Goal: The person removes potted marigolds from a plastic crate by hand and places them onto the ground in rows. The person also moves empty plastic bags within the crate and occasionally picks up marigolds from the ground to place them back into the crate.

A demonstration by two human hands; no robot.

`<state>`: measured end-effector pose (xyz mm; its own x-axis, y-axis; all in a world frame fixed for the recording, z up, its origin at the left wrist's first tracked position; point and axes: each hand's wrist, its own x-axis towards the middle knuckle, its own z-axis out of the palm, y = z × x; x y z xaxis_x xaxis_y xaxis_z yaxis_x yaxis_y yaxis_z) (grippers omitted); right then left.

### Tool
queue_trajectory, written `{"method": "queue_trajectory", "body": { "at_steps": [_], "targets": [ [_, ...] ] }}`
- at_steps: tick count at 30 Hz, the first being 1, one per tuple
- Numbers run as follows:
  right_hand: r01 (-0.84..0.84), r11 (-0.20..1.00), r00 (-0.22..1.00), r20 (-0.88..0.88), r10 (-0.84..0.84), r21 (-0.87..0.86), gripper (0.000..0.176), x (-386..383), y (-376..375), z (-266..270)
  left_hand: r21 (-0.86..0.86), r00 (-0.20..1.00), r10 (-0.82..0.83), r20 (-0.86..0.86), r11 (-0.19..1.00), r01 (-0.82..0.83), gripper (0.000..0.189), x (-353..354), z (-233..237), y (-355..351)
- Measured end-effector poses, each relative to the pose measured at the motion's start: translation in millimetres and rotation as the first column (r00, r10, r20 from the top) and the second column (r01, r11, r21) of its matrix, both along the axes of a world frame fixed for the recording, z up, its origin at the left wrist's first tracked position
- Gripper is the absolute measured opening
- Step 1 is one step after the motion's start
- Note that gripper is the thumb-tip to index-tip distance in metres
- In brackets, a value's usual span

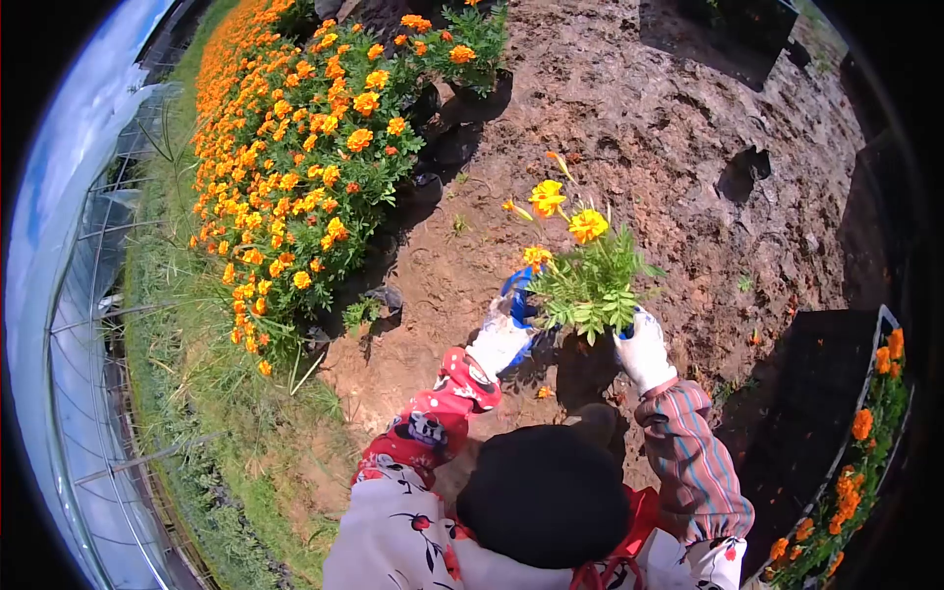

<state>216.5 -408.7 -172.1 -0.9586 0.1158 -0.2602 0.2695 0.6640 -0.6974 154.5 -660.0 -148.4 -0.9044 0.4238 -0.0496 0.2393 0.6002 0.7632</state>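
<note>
A marigold plant (595, 280) with yellow-orange blooms and green leaves stands between my two gloved hands. On its left side, my left hand (500, 339), in a white glove, is closed around something blue (518, 300) that looks like scissors handles or a strap; its exact shape is unclear. My right hand (644, 349), also in a white glove, is at the lower right of the foliage, its fingers closed at the dark pot's edge, partly hidden by leaves. The pot itself is mostly hidden in shadow.
Dense rows of orange marigolds (315, 167) fill the upper left. Muddy brown soil (678, 197) lies ahead, with a small black pot (742, 174) on it. A crate of marigolds (865, 433) stands at the right, and a dark crate (723, 39) at the top right.
</note>
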Motion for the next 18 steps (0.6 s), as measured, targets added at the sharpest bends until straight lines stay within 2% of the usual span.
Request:
{"method": "queue_trajectory", "body": {
  "at_steps": [1, 2, 4, 6, 7, 8, 9, 11, 12, 13, 14, 15, 16, 18],
  "targets": [
    [0.067, 0.998, 0.994, 0.091, -0.067, 0.001, 0.047, 5, 14, 8, 0.256, 0.855, 0.422, 0.301, 0.828, -0.499, 0.06, -10, 36, 3],
    [0.132, 0.991, 0.975, 0.18, -0.131, 0.009, 0.042, 12, 28, 14, 0.334, 0.659, 0.672, 0.339, 0.569, -0.751, 0.055, -38, -23, -49],
    [0.219, 0.975, 0.975, 0.048, -0.217, -0.032, 0.04, 37, 61, -18, 0.235, 0.316, 0.879, 0.357, 0.243, -0.941, 0.055, -92, -72, -156],
    [0.077, 0.996, 0.982, -0.17, -0.083, -0.045, 0.034, 44, 76, -32, 0.282, 0.376, 0.86, 0.345, 0.287, -0.915, 0.033, -133, -96, -220],
    [0.005, 0.999, 0.961, -0.275, -0.015, -0.037, 0.031, 48, 84, -38, -0.003, 0.34, 0.887, 0.312, 0.359, -0.933, 0.037, -142, -77, -217],
    [-0.028, 0.999, 0.943, -0.331, 0.02, -0.019, 0.03, 49, 88, -48, -0.288, 0.337, 0.899, 0.28, 0.413, -0.864, 0.042, -150, -56, -212],
    [-0.021, 0.999, 0.937, -0.351, 0.005, -0.041, 0.029, 51, 88, -56, -0.391, 0.385, 0.901, 0.2, 0.433, -0.812, 0.043, -157, -59, -217],
    [0.065, 0.983, 0.944, -0.309, -0.117, -0.175, 0.026, 50, 85, -68, -0.445, 0.55, 0.83, -0.091, 0.46, -0.768, 0.046, -161, -71, -225],
    [0.106, 0.932, 0.943, -0.264, -0.205, -0.347, 0.025, 42, 73, -36, -0.488, 0.647, 0.696, -0.311, 0.467, -0.738, 0.048, -155, -84, -235],
    [0.153, 0.848, 0.933, -0.209, -0.293, -0.507, 0.025, 33, 59, -2, -0.541, 0.709, 0.492, -0.505, 0.46, -0.704, 0.049, -147, -102, -247],
    [0.135, 0.844, 0.968, -0.114, -0.225, -0.52, 0.035, 30, 56, 14, -0.582, 0.725, 0.206, -0.657, 0.473, -0.662, 0.05, -139, -119, -259],
    [0.107, 0.837, 0.959, -0.166, -0.229, -0.536, 0.036, 33, 53, 6, -0.573, 0.767, 0.397, -0.504, 0.511, -0.641, 0.049, -111, -44, -174],
    [0.08, 0.835, 0.948, -0.216, -0.232, -0.544, 0.037, 38, 52, 0, -0.786, 0.876, 0.194, -0.441, 0.387, -0.482, 0.05, -107, -73, -182],
    [0.084, 0.824, 0.941, -0.227, -0.251, -0.561, 0.037, 38, 49, -6, -0.594, 0.933, 0.194, -0.302, 0.727, -0.344, 0.048, -76, -66, -122]
  ]
}}
